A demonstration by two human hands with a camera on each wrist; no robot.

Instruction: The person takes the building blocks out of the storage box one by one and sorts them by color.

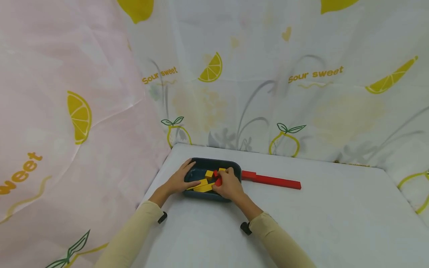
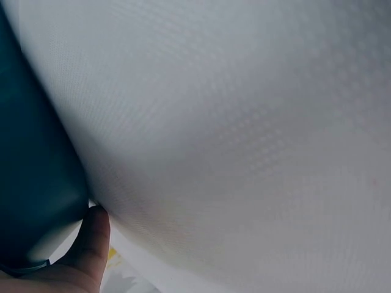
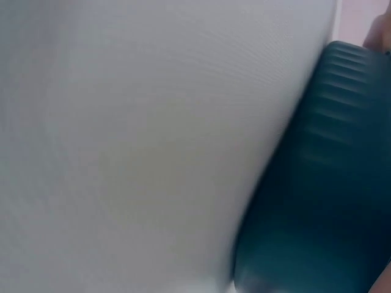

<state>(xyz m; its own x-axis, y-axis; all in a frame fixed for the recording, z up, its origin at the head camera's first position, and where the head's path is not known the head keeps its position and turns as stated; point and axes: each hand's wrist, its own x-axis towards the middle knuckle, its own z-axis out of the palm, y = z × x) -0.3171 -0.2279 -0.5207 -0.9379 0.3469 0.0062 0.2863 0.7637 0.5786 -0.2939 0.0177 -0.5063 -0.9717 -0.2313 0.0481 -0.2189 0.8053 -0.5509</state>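
A dark blue-green plastic bin (image 1: 201,195) holds several yellow blocks (image 1: 203,187) and some small red ones. My left hand (image 1: 181,180) grips the bin's left end, its thumb over the inside and its other fingers toward the far left corner. In the left wrist view one finger (image 2: 91,244) lies against the bin's outer wall (image 2: 36,146). My right hand (image 1: 229,185) reaches into the bin's right half and pinches a red block (image 1: 218,182), partly hidden by the fingers. The right wrist view shows mostly the bin's ribbed outer side (image 3: 324,165).
Right of the bin, a long red bar (image 1: 278,181) lies on the white-covered table (image 1: 328,212), with a shorter red block (image 1: 248,175) at its left end, close to the bin. Lemon-printed cloth (image 1: 248,85) hangs behind and to the left.
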